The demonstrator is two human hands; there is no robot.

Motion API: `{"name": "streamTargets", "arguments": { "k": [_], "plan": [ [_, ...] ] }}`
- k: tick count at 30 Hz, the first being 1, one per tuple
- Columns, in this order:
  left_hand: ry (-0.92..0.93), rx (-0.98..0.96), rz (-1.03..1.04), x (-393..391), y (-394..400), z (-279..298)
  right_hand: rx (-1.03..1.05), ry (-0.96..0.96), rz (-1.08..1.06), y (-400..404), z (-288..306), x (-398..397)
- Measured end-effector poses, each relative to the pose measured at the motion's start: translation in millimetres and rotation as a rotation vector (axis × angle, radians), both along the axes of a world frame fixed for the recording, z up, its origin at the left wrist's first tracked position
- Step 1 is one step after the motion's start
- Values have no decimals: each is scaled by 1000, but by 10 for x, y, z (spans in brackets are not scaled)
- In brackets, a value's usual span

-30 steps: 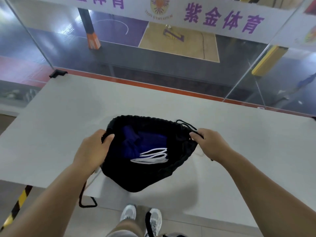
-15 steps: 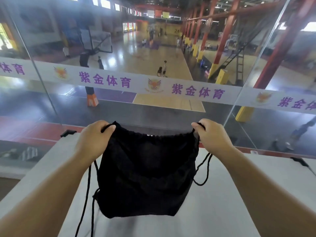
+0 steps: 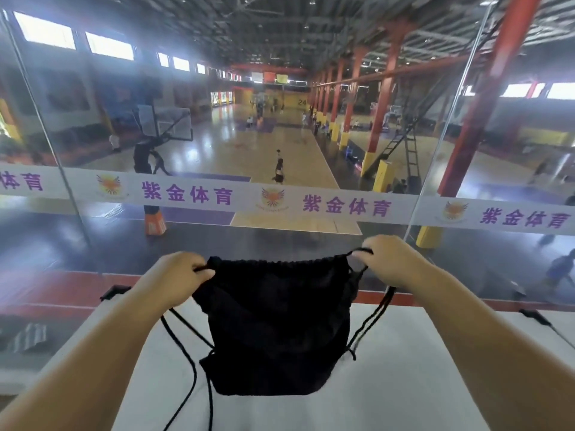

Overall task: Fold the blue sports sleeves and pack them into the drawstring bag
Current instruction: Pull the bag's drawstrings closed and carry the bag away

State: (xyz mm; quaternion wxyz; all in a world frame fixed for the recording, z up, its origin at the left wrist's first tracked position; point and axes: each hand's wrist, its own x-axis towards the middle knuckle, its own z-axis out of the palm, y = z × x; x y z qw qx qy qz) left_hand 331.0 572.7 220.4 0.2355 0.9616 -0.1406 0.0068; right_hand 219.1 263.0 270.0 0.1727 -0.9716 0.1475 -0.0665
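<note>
You are holding the drawstring bag [image 3: 280, 321] up off the table [image 3: 404, 368], left hand [image 3: 174, 275] and right hand [image 3: 392, 262] now pinching the cords and cinching its mouth, the sleeves hidden inside, so packing looks nearly finished.

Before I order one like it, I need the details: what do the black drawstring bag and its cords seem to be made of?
The drawstring bag looks like thin woven synthetic cloth, matte black: it hangs limp and its top hem is gathered into fine puckers. The cords look like round braided black string, hanging in loose loops. The left hand and right hand grip the top corners. The exact fibre cannot be told.
</note>
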Motion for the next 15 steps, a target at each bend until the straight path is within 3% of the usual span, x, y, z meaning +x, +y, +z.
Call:
{"name": "streamTargets", "arguments": {
  "k": [3,5,9,15],
  "plan": [
    [-100,-233,104,-33,0,-10,126,-265,-47,-48,72,-27],
    [-124,-329,141,-76,-106,84,148,-299,-18,4,133,-22],
    [-167,-272,-58,-233,-440,159,198,-221,90,133,131,-22],
    [84,-228,-355,-523,-1126,-61,415,-235,201,222,84,-110]
  ]
}}
